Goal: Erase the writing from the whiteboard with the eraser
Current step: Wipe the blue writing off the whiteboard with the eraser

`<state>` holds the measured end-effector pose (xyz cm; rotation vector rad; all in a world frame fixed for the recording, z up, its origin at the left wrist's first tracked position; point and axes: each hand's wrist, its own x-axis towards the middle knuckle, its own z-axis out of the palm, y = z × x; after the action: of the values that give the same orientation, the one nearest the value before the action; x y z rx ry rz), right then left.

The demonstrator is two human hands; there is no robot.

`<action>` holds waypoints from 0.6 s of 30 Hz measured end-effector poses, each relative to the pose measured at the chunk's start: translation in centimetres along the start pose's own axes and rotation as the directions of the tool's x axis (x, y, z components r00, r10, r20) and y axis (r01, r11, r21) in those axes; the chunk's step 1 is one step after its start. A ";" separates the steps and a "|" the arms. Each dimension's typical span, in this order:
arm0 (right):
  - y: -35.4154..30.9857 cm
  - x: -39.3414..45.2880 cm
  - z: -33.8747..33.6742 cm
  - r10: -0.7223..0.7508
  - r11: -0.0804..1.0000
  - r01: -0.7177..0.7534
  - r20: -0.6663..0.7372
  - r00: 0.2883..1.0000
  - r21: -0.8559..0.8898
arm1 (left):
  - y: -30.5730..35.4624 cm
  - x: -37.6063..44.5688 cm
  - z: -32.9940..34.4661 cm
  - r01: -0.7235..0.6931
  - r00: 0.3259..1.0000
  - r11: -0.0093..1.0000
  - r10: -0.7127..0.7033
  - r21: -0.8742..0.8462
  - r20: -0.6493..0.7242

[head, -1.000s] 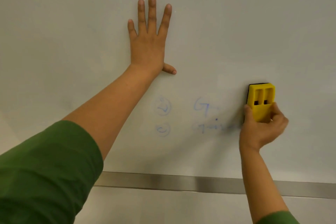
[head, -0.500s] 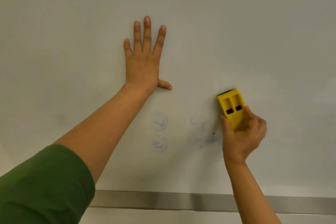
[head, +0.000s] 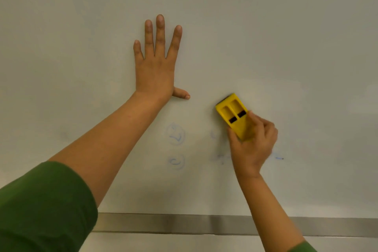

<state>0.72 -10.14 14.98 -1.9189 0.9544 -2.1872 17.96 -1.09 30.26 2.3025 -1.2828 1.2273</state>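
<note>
The whiteboard [head: 266,26] fills the view. A yellow eraser [head: 233,115] lies pressed on it, tilted up to the left, and my right hand [head: 252,145] grips its lower end. Faint blue writing remains: two circled marks [head: 175,134] at centre left, one above the other, and smeared traces [head: 217,157] beside my right hand, with a short blue dash [head: 279,158] to its right. My left hand [head: 156,67] rests flat on the board above the marks, fingers spread.
A metal ledge [head: 184,223] runs along the board's bottom edge. My green sleeve [head: 41,206] covers the lower left corner. Ceiling lights reflect at the top of the board.
My right hand has swept the eraser leftwards across the right-hand writing, tilting it. That writing has faded to smears. My left hand stays flat on the board.
</note>
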 end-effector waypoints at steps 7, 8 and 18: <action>0.5 -6.0 1.2 -0.353 0.927 0.376 0.342 0.871 0.000 | 0.1 -0.2 -0.2 -0.004 1.000 1.000 0.004 -0.013 0.003; 1.2 -6.4 0.6 -0.345 0.929 0.370 0.364 0.865 0.002 | 0.1 -0.2 -0.2 -0.004 1.000 1.000 0.004 -0.007 0.002; -2.1 -5.6 3.2 -0.389 0.920 0.385 0.311 0.867 0.077 | 0.0 -0.2 -0.2 -0.002 1.000 1.000 0.002 -0.009 -0.019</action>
<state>5.57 -7.24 11.27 -2.5408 0.5338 -1.9411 17.80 -0.85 30.21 2.2781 -1.2817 1.2383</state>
